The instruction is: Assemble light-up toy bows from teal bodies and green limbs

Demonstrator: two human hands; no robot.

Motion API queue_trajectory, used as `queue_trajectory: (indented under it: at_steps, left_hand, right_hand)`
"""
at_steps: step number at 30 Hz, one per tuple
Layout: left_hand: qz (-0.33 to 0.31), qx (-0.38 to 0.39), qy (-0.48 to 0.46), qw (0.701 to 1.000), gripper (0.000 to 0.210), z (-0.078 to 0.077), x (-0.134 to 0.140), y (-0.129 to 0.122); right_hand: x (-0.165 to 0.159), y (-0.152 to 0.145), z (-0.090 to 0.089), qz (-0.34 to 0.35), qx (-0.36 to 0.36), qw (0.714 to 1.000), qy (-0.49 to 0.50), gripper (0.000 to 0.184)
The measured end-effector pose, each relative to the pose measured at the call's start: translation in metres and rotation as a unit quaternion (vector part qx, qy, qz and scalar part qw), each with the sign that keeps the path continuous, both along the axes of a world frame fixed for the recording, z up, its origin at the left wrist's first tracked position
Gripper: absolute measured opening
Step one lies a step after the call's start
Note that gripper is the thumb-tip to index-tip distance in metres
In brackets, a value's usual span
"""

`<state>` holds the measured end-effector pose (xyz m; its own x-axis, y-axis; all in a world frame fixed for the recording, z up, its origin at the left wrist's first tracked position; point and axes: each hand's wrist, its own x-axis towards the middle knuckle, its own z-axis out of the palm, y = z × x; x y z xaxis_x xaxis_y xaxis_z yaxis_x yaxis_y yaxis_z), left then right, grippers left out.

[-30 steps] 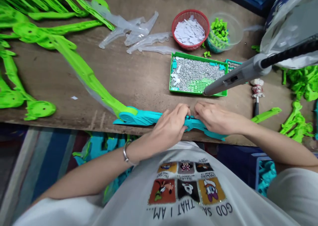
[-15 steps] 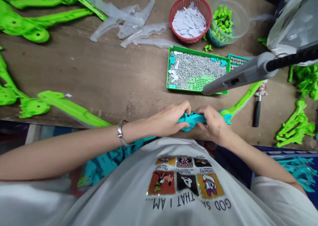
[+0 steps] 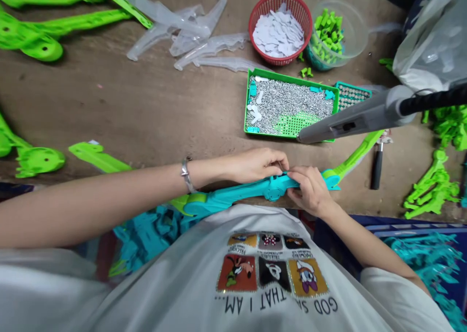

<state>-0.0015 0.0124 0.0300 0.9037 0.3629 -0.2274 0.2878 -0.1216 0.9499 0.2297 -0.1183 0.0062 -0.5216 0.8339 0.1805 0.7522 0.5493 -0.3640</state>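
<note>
A long teal plastic part (image 3: 237, 192) with lime-green arms at both ends lies along the table's front edge, close to my shirt. My right hand (image 3: 310, 188) is closed around it, right of its round middle joint. Just above that joint, my left hand (image 3: 255, 164) has thumb and fingers pinched together at the part's upper edge; whatever is between the fingertips is too small to make out. Beyond the hands hangs a grey electric screwdriver (image 3: 350, 118), its tip over the front rim of a green tray (image 3: 245, 103) of small metal screws.
Behind the tray stand a red basket (image 3: 280, 60) of white pieces and a clear tub (image 3: 359, 40) of lime-green bits. Translucent plastic parts (image 3: 193, 28) and lime-green parts (image 3: 44, 50) lie left. At right are a black-handled tool (image 3: 377, 169) and a blue crate (image 3: 386, 230) of teal parts.
My left hand has shifted from gripping the teal part to pinching at its upper edge, uncovering its left half. My right hand still holds it. The left green arm has swung slightly.
</note>
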Motion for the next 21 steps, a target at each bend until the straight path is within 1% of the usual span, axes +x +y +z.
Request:
queue_trajectory:
  at_steps: [5, 8, 11, 16, 21]
  left_hand:
    - [-0.032, -0.009, 0.01, 0.999, 0.011, 0.005, 0.007, 0.006]
    - [-0.046, 0.019, 0.031, 0.998, 0.011, 0.007, 0.011, 0.01]
    - [-0.063, 0.052, 0.017, 0.996, 0.015, 0.011, 0.012, 0.012]
    - [-0.082, 0.102, -0.011, 0.991, 0.016, 0.015, 0.011, 0.016]
    - [-0.095, 0.131, 0.0, 0.987, 0.018, 0.017, 0.014, 0.02]
  right_hand:
    - [-0.002, -0.005, 0.003, -0.027, -0.038, 0.999, 0.019, 0.044]
    - [-0.003, -0.007, 0.005, -0.035, -0.053, 0.998, 0.017, 0.041]
    - [-0.003, -0.009, 0.004, -0.048, -0.068, 0.996, 0.014, 0.039]
    - [-0.003, -0.009, 0.002, -0.044, -0.065, 0.997, 0.028, 0.044]
    - [-0.004, -0.008, 0.003, -0.043, -0.051, 0.997, 0.033, 0.047]
